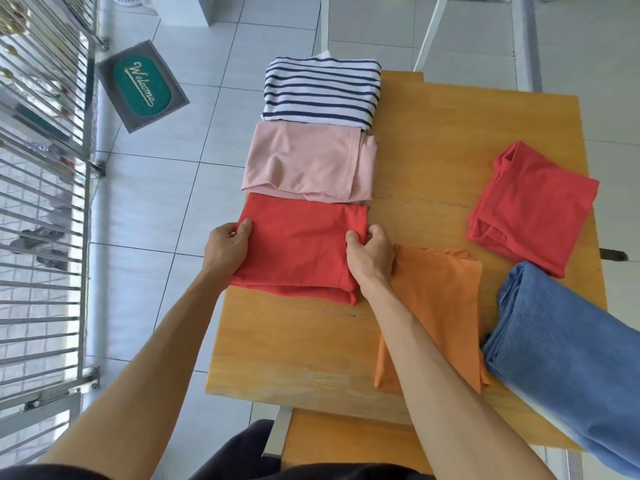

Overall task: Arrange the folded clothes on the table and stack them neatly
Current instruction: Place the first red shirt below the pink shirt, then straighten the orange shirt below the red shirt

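A folded red cloth (299, 247) lies at the left edge of the wooden table (450, 133). My left hand (227, 245) grips its left side and my right hand (370, 252) grips its right side. Beyond it, in a row along the left edge, lie a folded pink garment (308, 162) and a folded navy-striped white shirt (320, 91). A folded orange cloth (443, 306) sits just right of my right hand, partly under my forearm. A second folded red garment (530, 206) lies at the right, and a folded blue towel (568, 358) hangs over the near right edge.
The pieces in the left row overhang the table's left edge a little. White chair legs (431, 32) stand behind the table. A green welcome mat (142, 84) and a metal gate (41, 202) are on the left over the tiled floor.
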